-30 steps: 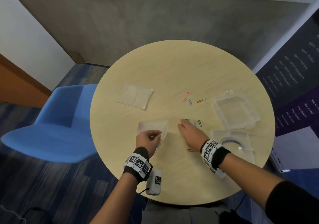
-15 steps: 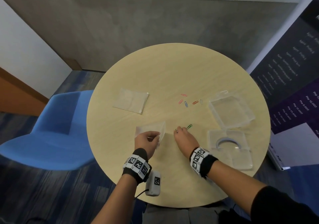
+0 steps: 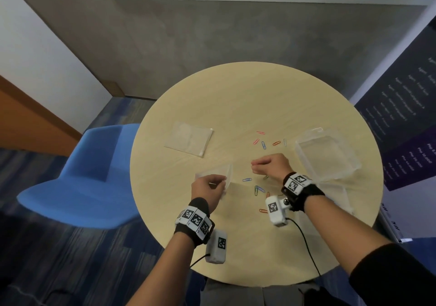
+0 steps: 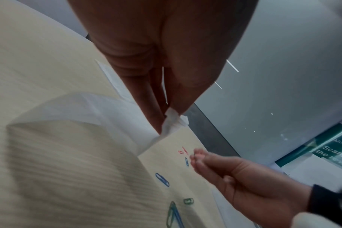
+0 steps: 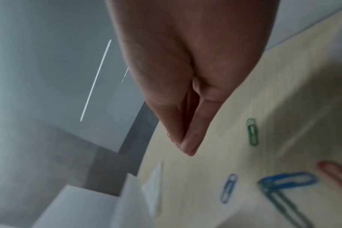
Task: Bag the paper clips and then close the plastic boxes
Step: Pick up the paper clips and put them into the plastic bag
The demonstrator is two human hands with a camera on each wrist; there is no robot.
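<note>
My left hand [image 3: 221,183] pinches the edge of a small clear plastic bag [image 3: 218,173], held just above the round table; the pinch [image 4: 166,120] shows close up in the left wrist view, with the bag [image 4: 88,108] billowing open. My right hand [image 3: 253,166] hovers to the right of the bag, its fingertips [image 5: 185,143] pressed together with only slivers of coloured wire showing between them. Loose paper clips lie below it: a blue one [image 3: 247,179], a green one [image 3: 266,177], a blue-green pair [image 3: 258,189] and an orange one [image 3: 263,210]. Several more clips [image 3: 263,144] lie farther back.
An open clear plastic box [image 3: 300,157] sits at the right of the table [image 3: 236,98], and a second one [image 3: 341,196] is partly hidden by my right arm. A second flat bag [image 3: 188,141] lies at the left. A blue chair [image 3: 77,176] stands beside the table.
My right hand has lifted off the table, turned and closed into a pinch beside the bag. Clips under it now show. My left hand still holds the bag.
</note>
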